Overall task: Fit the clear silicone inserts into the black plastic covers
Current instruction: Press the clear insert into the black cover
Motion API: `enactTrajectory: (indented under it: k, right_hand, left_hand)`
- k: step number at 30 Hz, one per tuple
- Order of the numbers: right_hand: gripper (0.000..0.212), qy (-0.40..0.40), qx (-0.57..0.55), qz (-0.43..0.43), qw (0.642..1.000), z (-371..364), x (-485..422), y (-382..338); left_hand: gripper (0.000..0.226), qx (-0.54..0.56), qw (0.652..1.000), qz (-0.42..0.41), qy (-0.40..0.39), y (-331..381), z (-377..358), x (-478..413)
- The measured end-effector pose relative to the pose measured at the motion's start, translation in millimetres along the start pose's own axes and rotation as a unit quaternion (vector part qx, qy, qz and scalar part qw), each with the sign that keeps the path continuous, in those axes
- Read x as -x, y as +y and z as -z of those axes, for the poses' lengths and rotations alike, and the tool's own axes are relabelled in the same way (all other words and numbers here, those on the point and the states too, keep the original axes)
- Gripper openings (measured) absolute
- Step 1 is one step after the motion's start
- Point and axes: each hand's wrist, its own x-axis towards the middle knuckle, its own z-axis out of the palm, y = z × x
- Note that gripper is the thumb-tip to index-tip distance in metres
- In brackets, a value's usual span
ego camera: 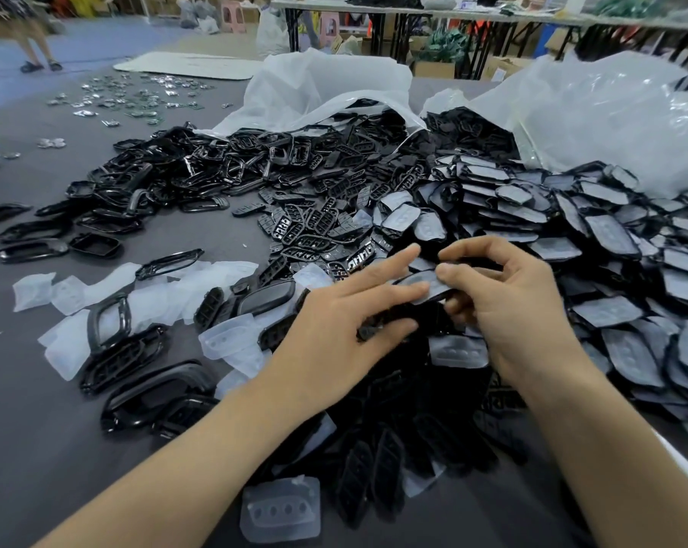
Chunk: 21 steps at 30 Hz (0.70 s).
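My right hand (508, 306) pinches a black plastic cover with a clear silicone insert (423, 284) lying in it, thumb on its right end. My left hand (346, 322) has its fingers stretched out, with two fingertips pressing on the insert's left part. Both hands hover over a heap of black covers (322, 227) at the middle. Loose clear inserts (231, 342) lie at the left, and one more insert (281, 512) sits at the near edge. To the right, covers with inserts fitted (611, 235) are piled in rows.
Two big clear plastic bags (595, 112) spill parts at the back. Glossy black frames (109, 322) lie scattered on the grey table (38, 429) to the left. Small shiny metal pieces (133, 96) are strewn far left. A person's legs (34, 45) stand beyond.
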Motion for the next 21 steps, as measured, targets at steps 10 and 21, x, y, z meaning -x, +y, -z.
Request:
enactTrajectory:
  k: [10,21]
  right_hand:
    - [0.024,-0.132,-0.126,-0.117,0.976,4,0,-10]
    - [0.016,-0.162,-0.200,-0.092,0.962,-2,-2,-2]
  left_hand:
    - [0.021,0.324,0.920,0.202,0.093,3,5,-7]
    - [0.021,0.570,0.757,0.314,0.060,10,13,-9]
